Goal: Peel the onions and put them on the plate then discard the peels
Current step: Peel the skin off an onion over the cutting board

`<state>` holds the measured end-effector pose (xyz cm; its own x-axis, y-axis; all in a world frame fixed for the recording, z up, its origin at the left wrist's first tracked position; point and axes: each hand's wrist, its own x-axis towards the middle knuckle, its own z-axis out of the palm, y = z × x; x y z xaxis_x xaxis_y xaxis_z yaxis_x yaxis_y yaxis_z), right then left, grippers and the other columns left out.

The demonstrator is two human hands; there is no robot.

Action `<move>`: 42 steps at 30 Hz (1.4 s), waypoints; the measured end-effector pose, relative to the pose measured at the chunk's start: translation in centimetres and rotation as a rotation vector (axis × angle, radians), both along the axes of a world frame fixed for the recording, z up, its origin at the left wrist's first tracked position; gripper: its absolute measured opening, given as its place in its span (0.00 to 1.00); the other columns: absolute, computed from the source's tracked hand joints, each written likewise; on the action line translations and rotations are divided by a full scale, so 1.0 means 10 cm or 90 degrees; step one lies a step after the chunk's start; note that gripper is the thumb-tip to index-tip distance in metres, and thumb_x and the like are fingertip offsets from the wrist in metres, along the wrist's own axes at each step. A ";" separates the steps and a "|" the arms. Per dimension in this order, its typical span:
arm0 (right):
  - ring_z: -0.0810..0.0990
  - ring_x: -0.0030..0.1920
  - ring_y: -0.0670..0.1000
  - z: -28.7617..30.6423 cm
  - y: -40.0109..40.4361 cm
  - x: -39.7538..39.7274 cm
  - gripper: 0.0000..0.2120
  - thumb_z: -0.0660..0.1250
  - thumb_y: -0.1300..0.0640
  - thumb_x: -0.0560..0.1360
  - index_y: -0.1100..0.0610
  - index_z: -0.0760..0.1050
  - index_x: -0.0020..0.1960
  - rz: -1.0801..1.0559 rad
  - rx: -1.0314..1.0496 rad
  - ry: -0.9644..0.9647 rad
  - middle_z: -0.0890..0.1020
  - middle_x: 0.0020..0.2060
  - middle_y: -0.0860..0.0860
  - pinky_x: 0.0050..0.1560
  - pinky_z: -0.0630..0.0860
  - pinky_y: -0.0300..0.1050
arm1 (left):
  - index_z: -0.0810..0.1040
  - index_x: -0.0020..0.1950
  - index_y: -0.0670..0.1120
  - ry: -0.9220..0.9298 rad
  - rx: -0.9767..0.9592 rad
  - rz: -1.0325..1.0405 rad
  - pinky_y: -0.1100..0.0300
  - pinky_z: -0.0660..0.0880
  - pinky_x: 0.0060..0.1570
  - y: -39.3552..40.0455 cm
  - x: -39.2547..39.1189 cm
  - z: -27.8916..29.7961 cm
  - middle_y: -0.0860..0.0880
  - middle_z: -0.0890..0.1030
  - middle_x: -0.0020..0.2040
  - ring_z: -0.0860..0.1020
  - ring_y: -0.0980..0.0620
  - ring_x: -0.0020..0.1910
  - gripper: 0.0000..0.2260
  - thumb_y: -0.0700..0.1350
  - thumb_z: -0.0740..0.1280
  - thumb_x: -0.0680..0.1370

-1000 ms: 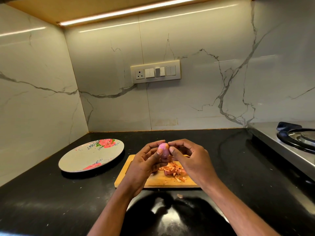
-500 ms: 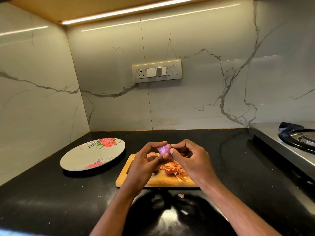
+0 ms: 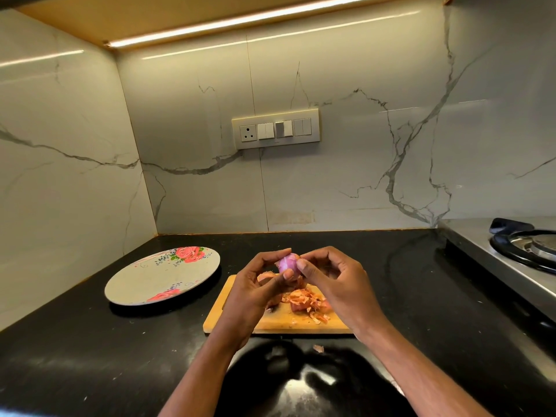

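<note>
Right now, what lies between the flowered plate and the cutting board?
Only bare black countertop in the head view: the plate sits just left of the cutting board, a narrow gap apart. Peels stay on the board.

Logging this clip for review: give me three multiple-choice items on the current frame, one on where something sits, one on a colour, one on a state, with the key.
1. Where does the pile of peels lie?
A. On the plate
B. On the cutting board
C. On the stove

2. What colour is the onion held between the hands?
A. Pale purple
B. Green
C. White

3. What is the state of the plate?
A. Holding peeled onions
B. Holding nothing
C. Covered in peels

Key: 1 B, the orange peels rest on the wooden cutting board. 2 A, the part showing between the left hand and right hand is pale purple. 3 B, only its floral print shows.
</note>
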<state>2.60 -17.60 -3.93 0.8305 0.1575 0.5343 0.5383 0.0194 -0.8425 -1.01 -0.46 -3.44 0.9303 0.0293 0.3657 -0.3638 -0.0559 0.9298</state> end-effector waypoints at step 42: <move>0.86 0.48 0.48 -0.03 -0.01 0.03 0.09 0.76 0.51 0.74 0.51 0.82 0.52 -0.005 -0.033 0.020 0.86 0.45 0.48 0.51 0.84 0.52 | 0.78 0.65 0.53 -0.003 0.069 0.007 0.58 0.79 0.54 0.02 0.01 -0.01 0.60 0.83 0.56 0.82 0.57 0.56 0.17 0.47 0.70 0.76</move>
